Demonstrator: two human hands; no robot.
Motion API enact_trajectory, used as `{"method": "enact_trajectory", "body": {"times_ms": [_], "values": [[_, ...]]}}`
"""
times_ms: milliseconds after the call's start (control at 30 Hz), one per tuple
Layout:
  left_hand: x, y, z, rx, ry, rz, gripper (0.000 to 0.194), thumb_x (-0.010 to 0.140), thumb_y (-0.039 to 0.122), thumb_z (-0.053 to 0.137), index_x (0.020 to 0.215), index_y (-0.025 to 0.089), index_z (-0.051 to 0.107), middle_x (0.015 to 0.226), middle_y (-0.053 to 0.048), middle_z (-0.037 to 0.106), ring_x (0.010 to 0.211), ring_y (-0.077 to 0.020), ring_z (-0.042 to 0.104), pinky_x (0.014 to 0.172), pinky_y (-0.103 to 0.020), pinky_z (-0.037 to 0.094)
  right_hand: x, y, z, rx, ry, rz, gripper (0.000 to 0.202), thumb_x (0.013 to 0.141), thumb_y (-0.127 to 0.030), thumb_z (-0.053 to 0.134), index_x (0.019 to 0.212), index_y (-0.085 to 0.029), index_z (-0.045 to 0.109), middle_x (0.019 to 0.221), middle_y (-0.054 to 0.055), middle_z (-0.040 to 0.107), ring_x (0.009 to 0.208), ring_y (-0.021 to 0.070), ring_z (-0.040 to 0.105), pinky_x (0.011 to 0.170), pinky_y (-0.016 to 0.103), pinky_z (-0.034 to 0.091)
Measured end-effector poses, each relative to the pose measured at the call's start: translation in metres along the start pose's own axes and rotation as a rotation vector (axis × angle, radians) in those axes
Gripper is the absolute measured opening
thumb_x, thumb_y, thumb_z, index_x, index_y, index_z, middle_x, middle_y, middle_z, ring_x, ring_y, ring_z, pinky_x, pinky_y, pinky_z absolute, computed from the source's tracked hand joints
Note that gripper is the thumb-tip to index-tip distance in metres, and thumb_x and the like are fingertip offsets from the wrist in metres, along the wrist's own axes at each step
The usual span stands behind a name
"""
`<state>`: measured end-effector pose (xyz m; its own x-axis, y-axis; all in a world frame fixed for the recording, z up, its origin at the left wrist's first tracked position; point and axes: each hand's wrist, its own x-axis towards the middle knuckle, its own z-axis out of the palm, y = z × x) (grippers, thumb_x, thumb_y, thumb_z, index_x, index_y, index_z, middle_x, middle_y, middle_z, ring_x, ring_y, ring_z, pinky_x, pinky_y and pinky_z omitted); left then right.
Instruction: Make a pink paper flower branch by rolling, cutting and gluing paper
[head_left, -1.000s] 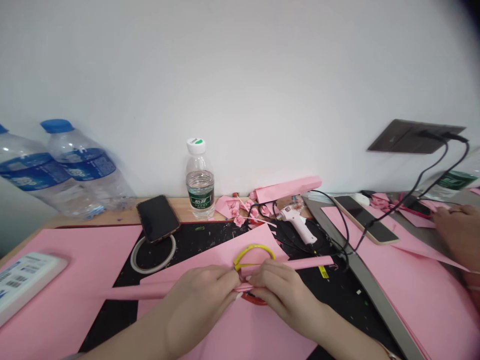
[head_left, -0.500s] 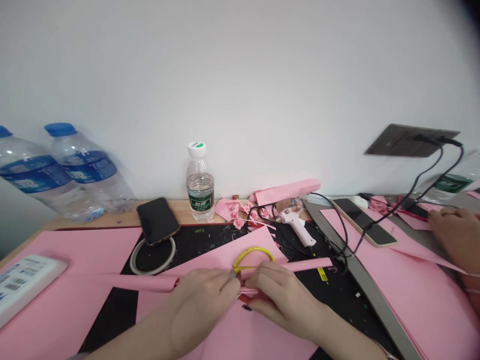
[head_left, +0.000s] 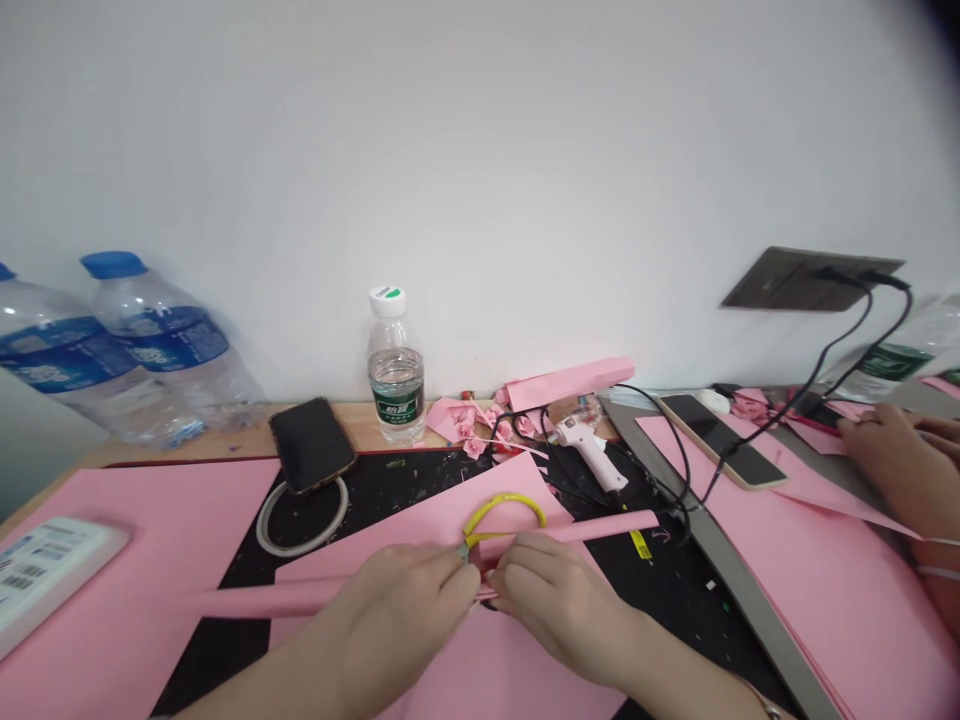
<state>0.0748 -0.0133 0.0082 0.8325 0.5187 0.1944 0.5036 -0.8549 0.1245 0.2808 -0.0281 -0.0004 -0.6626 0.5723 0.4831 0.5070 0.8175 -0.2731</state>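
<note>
In the head view, my left hand (head_left: 405, 608) and my right hand (head_left: 561, 602) meet low in the middle, each in a closed pinch on pink paper (head_left: 487, 590). The small piece between my fingertips is mostly hidden. Yellow-handled scissors (head_left: 506, 498) show one loop just above my fingers; their blades are out of sight. A rolled pink paper strip (head_left: 270, 599) extends left from behind my left wrist, and another paper roll (head_left: 611, 525) points right beyond my right knuckles. Beneath lies a flat pink sheet (head_left: 517, 665) on a black mat (head_left: 232, 640).
A glue gun (head_left: 591, 454) with black cables lies behind my right hand, near folded paper flowers (head_left: 472, 430). A water bottle (head_left: 396, 385) stands by the wall. A phone (head_left: 312, 445) rests on a tape roll (head_left: 339, 512). At right, another person's hand (head_left: 896, 460) works.
My right thumb has tucked in closer to my fingers. The left paper roll has shifted lower and leftward. The view has drifted slightly, and the other person's hand has moved left.
</note>
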Motion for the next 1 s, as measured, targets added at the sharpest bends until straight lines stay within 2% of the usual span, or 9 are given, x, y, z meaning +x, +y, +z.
{"method": "enact_trajectory", "body": {"times_ms": [100,233,433,533,700,800,867,1000], "values": [[0.001,0.0,-0.012,-0.107,-0.118,-0.071,0.017,0.086,0.007,0.043,0.078,0.02,0.052,0.072,0.001,0.063,0.057,-0.0163,0.057,0.05,-0.027,0.032,-0.001,0.0,0.001,-0.043,-0.02,-0.008,0.026,0.097,-0.016,0.04,0.077,-0.015,0.057,0.078,0.004,0.062,0.074,0.0146,0.057,0.069,0.026,0.05],[-0.001,0.0,-0.022,-0.316,-0.166,-0.184,0.007,0.089,0.017,0.046,0.084,0.022,0.046,0.075,0.003,0.062,0.06,-0.0152,0.056,0.051,-0.025,0.029,-0.002,-0.002,0.0,-0.041,-0.039,-0.028,0.024,0.096,-0.012,0.04,0.083,-0.014,0.06,0.082,0.006,0.064,0.075,0.0152,0.055,0.069,0.028,0.05],[-0.003,0.001,-0.016,-0.487,-0.192,-0.248,0.011,0.086,0.018,0.049,0.081,0.023,0.042,0.078,0.004,0.059,0.064,-0.0137,0.052,0.053,-0.023,0.031,-0.003,-0.006,0.005,0.022,0.006,-0.038,0.017,0.094,-0.011,0.046,0.089,-0.013,0.062,0.085,0.008,0.066,0.089,0.0178,0.06,0.09,0.033,0.05],[-0.003,0.001,-0.01,-0.527,-0.21,-0.237,0.012,0.086,0.017,0.048,0.078,0.022,0.042,0.08,0.004,0.057,0.067,-0.0132,0.051,0.055,-0.022,0.033,-0.002,-0.006,0.004,0.056,0.01,-0.025,0.014,0.093,-0.015,0.048,0.088,-0.013,0.061,0.085,0.009,0.067,0.089,0.0186,0.062,0.089,0.034,0.051],[-0.003,-0.007,-0.015,-0.455,-0.179,-0.255,0.014,0.085,0.013,0.045,0.074,0.021,0.042,0.075,0.004,0.055,0.063,-0.012,0.049,0.054,-0.022,0.031,0.002,0.001,-0.008,0.099,0.03,0.088,0.017,0.091,-0.028,0.054,0.102,-0.016,0.058,0.091,0.009,0.068,0.089,0.0205,0.062,0.077,0.033,0.053],[-0.002,-0.018,-0.028,-0.349,-0.158,-0.314,0.016,0.087,0.018,0.046,0.071,0.02,0.045,0.072,0.004,0.054,0.059,-0.012,0.048,0.052,-0.023,0.028,0.002,0.008,-0.012,0.074,0.037,0.23,0.021,0.089,-0.021,0.056,0.109,-0.018,0.057,0.102,0.009,0.066,0.096,0.0212,0.06,0.083,0.036,0.051],[-0.001,-0.025,-0.034,-0.286,-0.149,-0.346,0.018,0.086,0.019,0.047,0.068,0.019,0.045,0.069,0.004,0.053,0.056,-0.0115,0.046,0.05,-0.023,0.026,0.002,0.012,-0.011,0.03,-0.003,0.289,0.025,0.087,-0.017,0.057,0.112,-0.019,0.057,0.109,0.008,0.065,0.099,0.0219,0.058,0.086,0.038,0.049],[0.001,-0.03,-0.036,-0.244,-0.154,-0.339,0.02,0.086,0.016,0.047,0.066,0.019,0.045,0.066,0.004,0.053,0.055,-0.011,0.046,0.05,-0.023,0.024,0.001,0.015,-0.005,-0.069,-0.094,0.32,0.021,0.086,-0.019,0.06,0.108,-0.02,0.061,0.105,0.006,0.066,0.092,0.022,0.058,0.08,0.038,0.048]]}}
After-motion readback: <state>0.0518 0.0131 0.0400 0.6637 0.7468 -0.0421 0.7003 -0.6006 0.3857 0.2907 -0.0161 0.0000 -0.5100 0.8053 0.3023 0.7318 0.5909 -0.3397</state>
